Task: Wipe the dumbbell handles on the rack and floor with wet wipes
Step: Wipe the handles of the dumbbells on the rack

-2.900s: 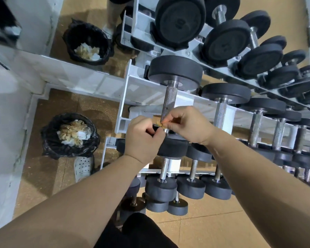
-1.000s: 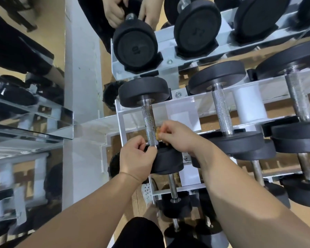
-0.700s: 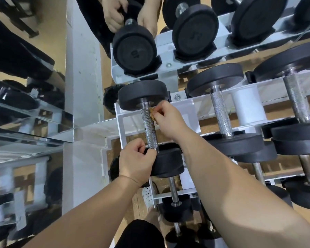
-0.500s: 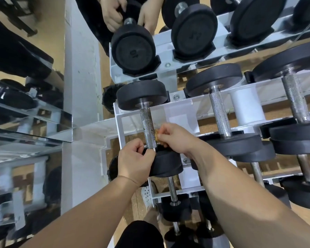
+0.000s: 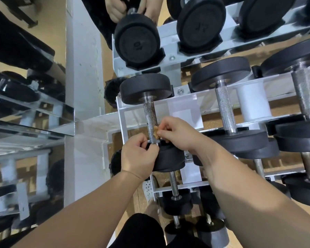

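A black dumbbell with a knurled steel handle (image 5: 149, 115) lies at the left end of the white rack's (image 5: 184, 99) middle tier. My right hand (image 5: 175, 133) pinches a crumpled, browned wet wipe (image 5: 157, 133) against the lower part of that handle. My left hand (image 5: 139, 156) grips the handle's base, where it meets the near black weight head (image 5: 170, 159). The far head (image 5: 145, 88) rests against the rack's back rail.
More dumbbells (image 5: 225, 108) fill the rack to the right and on the tier below. A mirror behind the rack reflects a top-tier dumbbell (image 5: 137, 43) and the hands. A white pillar (image 5: 82, 68) stands left. Small dumbbells (image 5: 179, 228) sit on the cork floor.
My right hand slid the wipe up the handle, then back down to just above the near head. My left hand stayed on the handle's base.
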Demonstrator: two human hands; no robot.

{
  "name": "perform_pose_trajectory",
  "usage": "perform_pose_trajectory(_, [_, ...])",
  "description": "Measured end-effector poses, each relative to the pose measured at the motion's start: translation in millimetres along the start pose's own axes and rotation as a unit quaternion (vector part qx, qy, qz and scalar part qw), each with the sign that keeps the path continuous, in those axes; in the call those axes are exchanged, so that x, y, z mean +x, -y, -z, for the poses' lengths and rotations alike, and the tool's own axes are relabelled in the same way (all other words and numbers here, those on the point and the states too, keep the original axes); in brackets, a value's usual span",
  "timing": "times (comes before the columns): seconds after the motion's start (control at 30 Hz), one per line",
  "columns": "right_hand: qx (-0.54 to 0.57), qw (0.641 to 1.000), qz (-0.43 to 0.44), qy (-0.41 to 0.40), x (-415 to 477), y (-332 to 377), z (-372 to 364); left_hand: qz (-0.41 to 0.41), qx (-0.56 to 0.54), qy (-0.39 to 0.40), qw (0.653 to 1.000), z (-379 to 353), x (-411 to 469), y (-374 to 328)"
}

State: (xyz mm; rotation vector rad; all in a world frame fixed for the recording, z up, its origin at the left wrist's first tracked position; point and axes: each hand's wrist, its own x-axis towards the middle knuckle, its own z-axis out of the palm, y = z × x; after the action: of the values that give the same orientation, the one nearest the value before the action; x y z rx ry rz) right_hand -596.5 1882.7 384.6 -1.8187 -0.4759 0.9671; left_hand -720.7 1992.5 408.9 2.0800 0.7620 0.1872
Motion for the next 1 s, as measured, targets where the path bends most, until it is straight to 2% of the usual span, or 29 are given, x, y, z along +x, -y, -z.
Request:
perform_pose_trajectory(0.07, [-0.004,1.0,0.005,-0.013,1,0,0,-0.002,0.008,0.002,1.0,1,0,-1])
perform_pose_trajectory(0.2, [-0.016,0.986,0.041,-0.162,35,23,-3,0.003,0.011,0.008,1.0,1,0,-1])
perform_pose_trajectory(0.27, [0.007,0.977,0.05,-0.206,43,29,-5,0.005,0.005,0.009,1.0,0,0,0])
perform_pose_trajectory(0.33, [0.018,0.981,0.045,-0.188,34,22,-6,0.007,-0.004,0.012,1.0,0,1,3])
perform_pose_trajectory(0.47, [0.009,1.0,0.026,-0.002,0,3,2,0.011,-0.013,0.012,1.0,0,1,5])
perform_pose_trajectory(0.5, [-0.005,1.0,0.022,0.019,-1,3,4,0.008,-0.008,0.011,1.0,0,1,5])
perform_pose_trajectory(0.57, [-0.042,0.998,0.036,-0.01,8,10,5,0.001,0.001,0.006,1.0,0,0,3])
perform_pose_trajectory(0.7, [-0.086,0.978,0.09,-0.17,35,35,-5,-0.002,-0.004,0.001,1.0,0,-1,1])
perform_pose_trajectory(0.77, [-0.123,0.963,0.123,-0.208,37,38,-11,-0.011,0.005,-0.002,1.0,-1,-2,-2])
perform_pose_trajectory(0.83, [-0.16,0.956,0.155,-0.191,29,31,-11,-0.022,0.027,-0.004,0.999,-3,-2,-5])
perform_pose_trajectory(0.93, [-0.241,0.953,0.167,-0.072,12,24,-4,-0.031,0.042,-0.012,0.999,-7,-1,-6])
perform_pose_trajectory(1.0, [-0.31,0.931,0.192,-0.016,12,30,0,-0.025,0.035,-0.013,0.999,-7,-2,-5])
